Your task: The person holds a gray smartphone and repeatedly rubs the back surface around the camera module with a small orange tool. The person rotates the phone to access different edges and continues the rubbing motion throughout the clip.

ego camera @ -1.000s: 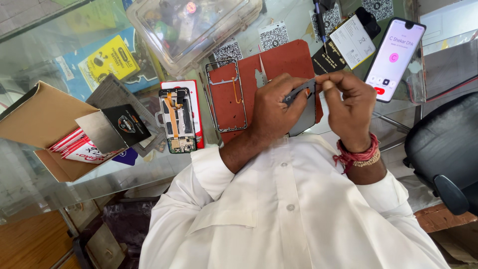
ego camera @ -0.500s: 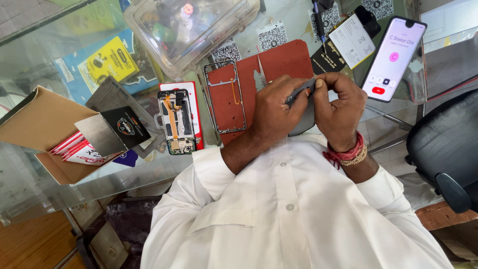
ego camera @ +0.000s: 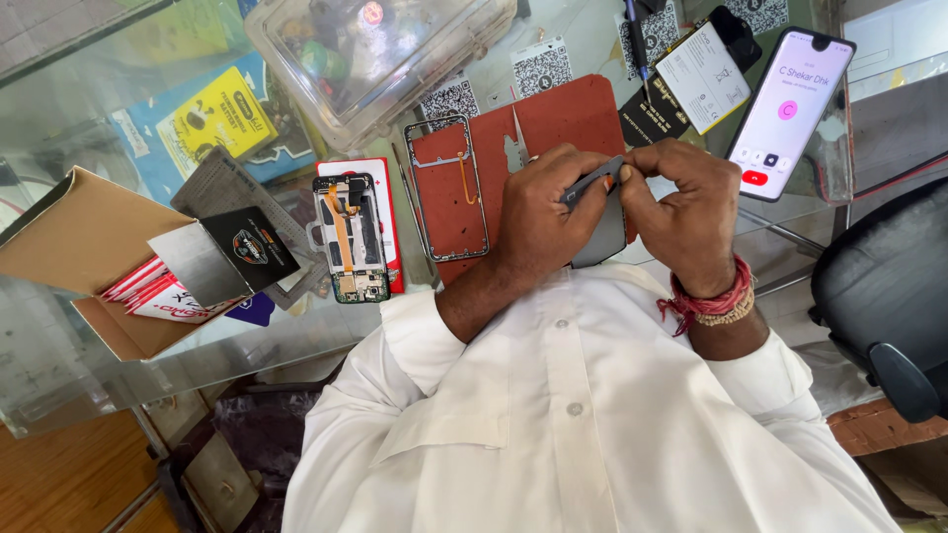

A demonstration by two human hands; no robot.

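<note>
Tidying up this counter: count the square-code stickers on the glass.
4. One sticker above the red mat, one beside the clear box, one behind the pen, one at the top edge. Others may lie hidden under clutter.

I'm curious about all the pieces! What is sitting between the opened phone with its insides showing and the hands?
In the head view, a phone frame lies on the red mat, between the opened phone and the left hand.

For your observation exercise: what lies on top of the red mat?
On the red mat lie a phone frame and tweezers. Both hands cover its lower right part, hiding anything there.
</note>
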